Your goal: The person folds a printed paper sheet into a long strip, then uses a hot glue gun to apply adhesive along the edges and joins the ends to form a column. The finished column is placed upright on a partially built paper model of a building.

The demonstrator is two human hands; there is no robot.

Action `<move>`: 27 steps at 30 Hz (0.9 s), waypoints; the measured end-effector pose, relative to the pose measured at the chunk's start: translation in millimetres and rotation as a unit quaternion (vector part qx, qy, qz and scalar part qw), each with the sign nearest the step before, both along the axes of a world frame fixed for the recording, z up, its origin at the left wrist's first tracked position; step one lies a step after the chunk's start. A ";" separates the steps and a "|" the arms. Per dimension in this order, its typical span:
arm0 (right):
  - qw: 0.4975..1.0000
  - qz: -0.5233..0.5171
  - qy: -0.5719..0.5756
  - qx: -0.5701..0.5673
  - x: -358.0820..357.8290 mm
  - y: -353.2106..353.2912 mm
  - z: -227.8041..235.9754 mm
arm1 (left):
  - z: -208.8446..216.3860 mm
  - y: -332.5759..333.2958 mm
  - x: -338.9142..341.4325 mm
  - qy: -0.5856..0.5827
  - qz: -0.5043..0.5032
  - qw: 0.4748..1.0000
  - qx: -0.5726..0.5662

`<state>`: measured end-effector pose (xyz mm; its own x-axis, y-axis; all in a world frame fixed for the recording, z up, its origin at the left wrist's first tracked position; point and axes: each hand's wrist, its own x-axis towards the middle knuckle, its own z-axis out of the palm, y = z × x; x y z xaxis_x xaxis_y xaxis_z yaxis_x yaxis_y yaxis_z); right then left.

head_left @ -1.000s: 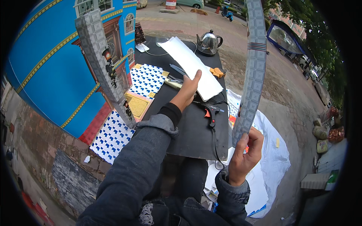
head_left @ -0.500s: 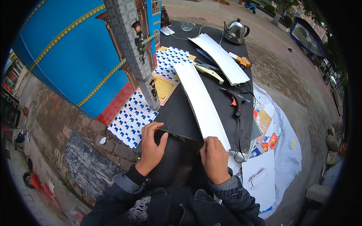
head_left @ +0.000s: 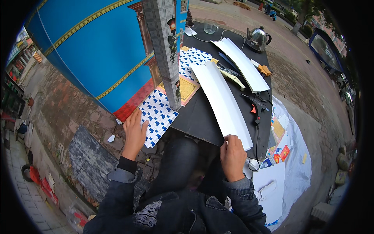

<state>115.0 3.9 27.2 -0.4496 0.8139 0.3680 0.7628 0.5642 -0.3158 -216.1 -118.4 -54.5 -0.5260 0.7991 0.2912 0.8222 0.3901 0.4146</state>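
Note:
My left hand (head_left: 134, 132) lies at the near-left edge of the blue-and-white checked base (head_left: 157, 115) of a model building. Its fingers are stretched out and its thumb stands apart. Above the base rise a blue wall (head_left: 97, 50) with a red lower band and a grey stone-patterned pillar (head_left: 165, 54). My right hand (head_left: 233, 158) pinches the near end of a long white folded cardboard strip (head_left: 222, 101), which lies slanting across the black table (head_left: 191, 126). Part of that grip is hidden behind the fingers.
A second white strip (head_left: 243, 64) lies farther back, beside a pale-green-handled cutter (head_left: 232, 78). Right of these are a black glue gun (head_left: 256, 110) with its cord and an orange-yellow tool (head_left: 265, 70). A kettle (head_left: 258, 39) stands behind. Plastic sheeting (head_left: 298, 156) with paper scraps lies at right.
My left hand has moved left from the table's front edge onto the checked base. My right hand stays at the white strip's near end. The whole view has shifted, so the building appears farther right.

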 end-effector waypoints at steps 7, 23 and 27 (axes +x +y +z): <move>1.000 0.006 0.016 0.025 13.5 -15.9 -9.8 | -13.3 9.9 -20.7 -0.002 -0.013 0.999 0.029; 0.999 0.036 0.004 -0.010 34.0 -36.6 -18.2 | 10.0 17.7 -8.9 0.032 0.029 0.999 0.020; 0.994 0.059 0.007 -0.097 50.6 -41.9 -4.7 | 42.3 17.0 81.1 0.026 -0.118 0.984 0.131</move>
<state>165.6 -38.0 22.6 -0.5414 0.8122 0.2171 0.6899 0.5768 -0.4374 -135.0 -101.4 -12.2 -0.3133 0.7912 0.5252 0.9002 0.0714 0.4296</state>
